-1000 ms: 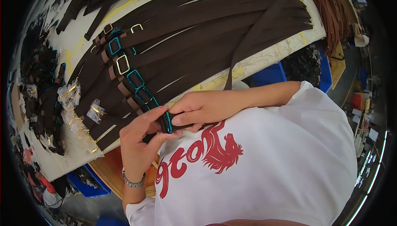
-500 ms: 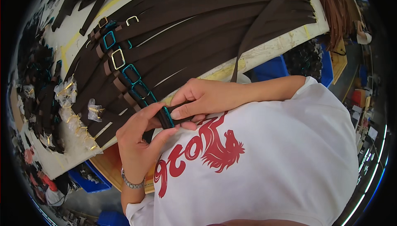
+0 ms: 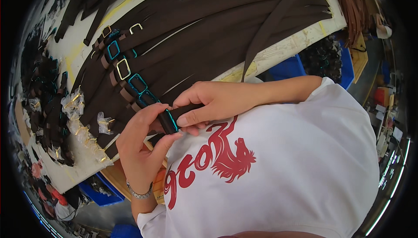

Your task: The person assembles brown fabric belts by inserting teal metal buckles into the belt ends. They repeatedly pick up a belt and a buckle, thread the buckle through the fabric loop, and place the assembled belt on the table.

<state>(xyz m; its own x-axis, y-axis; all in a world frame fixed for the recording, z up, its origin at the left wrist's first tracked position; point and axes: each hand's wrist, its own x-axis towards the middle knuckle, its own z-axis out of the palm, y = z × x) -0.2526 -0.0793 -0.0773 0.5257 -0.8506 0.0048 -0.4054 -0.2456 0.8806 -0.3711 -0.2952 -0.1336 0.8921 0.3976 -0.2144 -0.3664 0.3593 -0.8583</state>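
Observation:
A rectangular buckle with a teal film on its frame sits at the end of a dark brown belt strap, close to my shirt. My left hand pinches the buckle end between thumb and fingers. From the other side, my right hand grips the strap just beside the buckle, thumb pressed on it. Part of the strap is hidden under my fingers. Just beyond my left hand lies a row of belts with teal-filmed buckles and a gold buckle.
Many dark brown straps cover the pale table. Small plastic-wrapped gold pieces lie at its left, beside a heap of buckled belts. Blue bins stand below the table edge. Reddish-brown straps hang at the far right corner.
Both hands and the held buckle have shifted slightly left. The buckle's teal edge now shows longer between my hands. My grip on the belt stays much the same.

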